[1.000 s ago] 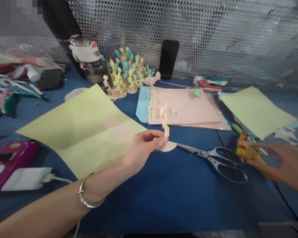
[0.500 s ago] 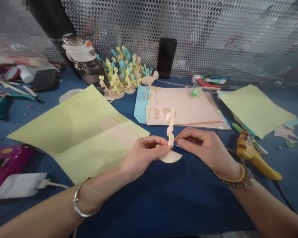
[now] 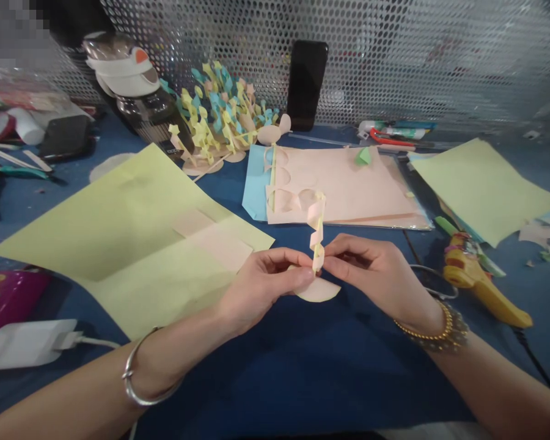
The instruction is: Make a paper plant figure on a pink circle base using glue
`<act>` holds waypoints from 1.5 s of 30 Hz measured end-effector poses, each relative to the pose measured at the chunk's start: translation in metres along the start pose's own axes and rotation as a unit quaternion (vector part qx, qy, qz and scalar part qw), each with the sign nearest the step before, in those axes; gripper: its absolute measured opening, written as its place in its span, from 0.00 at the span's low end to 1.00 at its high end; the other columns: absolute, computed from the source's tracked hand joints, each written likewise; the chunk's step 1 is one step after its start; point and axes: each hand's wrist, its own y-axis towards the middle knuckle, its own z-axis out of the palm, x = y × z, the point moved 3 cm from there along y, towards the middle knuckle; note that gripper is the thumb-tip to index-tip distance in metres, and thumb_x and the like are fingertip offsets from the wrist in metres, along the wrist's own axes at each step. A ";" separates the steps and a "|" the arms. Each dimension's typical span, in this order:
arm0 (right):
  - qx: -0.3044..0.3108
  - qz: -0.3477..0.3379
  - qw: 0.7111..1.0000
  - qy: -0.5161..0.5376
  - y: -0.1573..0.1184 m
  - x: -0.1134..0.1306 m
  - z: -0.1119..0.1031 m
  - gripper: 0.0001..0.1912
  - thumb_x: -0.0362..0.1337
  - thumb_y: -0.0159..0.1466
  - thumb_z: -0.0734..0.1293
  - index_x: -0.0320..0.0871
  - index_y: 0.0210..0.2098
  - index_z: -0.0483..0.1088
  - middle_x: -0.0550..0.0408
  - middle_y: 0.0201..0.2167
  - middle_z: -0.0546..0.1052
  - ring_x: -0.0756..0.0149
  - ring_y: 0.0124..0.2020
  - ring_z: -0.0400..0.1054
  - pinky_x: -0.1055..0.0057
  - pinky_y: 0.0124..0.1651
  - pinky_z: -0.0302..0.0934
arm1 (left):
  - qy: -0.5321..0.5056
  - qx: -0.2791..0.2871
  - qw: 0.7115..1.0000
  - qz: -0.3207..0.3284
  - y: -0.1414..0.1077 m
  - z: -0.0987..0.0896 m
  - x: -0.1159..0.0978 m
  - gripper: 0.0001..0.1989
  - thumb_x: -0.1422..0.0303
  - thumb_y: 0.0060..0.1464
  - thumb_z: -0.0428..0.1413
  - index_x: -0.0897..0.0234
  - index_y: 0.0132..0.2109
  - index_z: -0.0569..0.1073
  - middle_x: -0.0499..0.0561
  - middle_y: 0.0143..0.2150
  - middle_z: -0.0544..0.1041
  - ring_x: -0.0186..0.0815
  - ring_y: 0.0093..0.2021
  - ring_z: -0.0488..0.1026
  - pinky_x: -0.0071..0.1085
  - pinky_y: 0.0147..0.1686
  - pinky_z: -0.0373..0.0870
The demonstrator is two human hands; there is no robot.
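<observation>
A twisted paper spiral (image 3: 317, 235), pale pink and yellow, stands upright on a round paper base (image 3: 319, 290). My left hand (image 3: 270, 281) pinches the base and the foot of the spiral between thumb and fingers. My right hand (image 3: 371, 266) is closed in a pinch at the spiral's lower right side, its fingertips touching the lowest twist. Whether the right fingertips hold the paper or some small piece is hard to make out. The lower end of the spiral is partly hidden by the left fingertips.
A large yellow-green sheet (image 3: 132, 244) lies left, with a pink strip (image 3: 215, 238) on it. Pink paper (image 3: 343, 183) lies ahead. Many paper spirals (image 3: 220, 116) stand behind, beside a bottle (image 3: 140, 98) and a phone (image 3: 308, 85). A yellow glue gun (image 3: 486, 284) lies right.
The camera view has shifted slightly. My right fingertips have come closer to the lower twist of the spiral. My left hand keeps its pinch on the base.
</observation>
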 end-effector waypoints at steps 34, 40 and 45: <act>0.014 -0.001 1.000 -0.003 -0.001 0.000 0.000 0.03 0.35 0.58 0.71 0.47 0.33 0.77 0.60 0.30 0.74 0.71 0.30 0.68 0.75 0.32 0.63 | 0.005 -0.018 1.000 -0.023 0.000 0.001 0.000 0.05 0.70 0.44 0.66 0.66 0.29 0.77 0.44 0.24 0.71 0.24 0.24 0.62 0.24 0.27 0.59; 0.009 -0.010 1.000 -0.017 -0.001 -0.001 -0.001 0.03 0.34 0.58 0.72 0.46 0.33 0.77 0.59 0.30 0.73 0.71 0.30 0.67 0.74 0.33 0.63 | 0.007 -0.020 1.000 -0.022 0.001 0.001 0.000 0.05 0.71 0.44 0.66 0.67 0.29 0.77 0.44 0.23 0.71 0.23 0.24 0.61 0.24 0.27 0.59; 0.008 -0.018 0.999 -0.030 -0.001 0.000 -0.001 0.02 0.35 0.58 0.71 0.46 0.33 0.76 0.58 0.30 0.73 0.69 0.30 0.67 0.72 0.34 0.64 | 0.009 -0.023 0.999 -0.022 0.002 0.001 0.000 0.06 0.70 0.45 0.66 0.67 0.29 0.77 0.44 0.23 0.70 0.24 0.23 0.61 0.24 0.26 0.59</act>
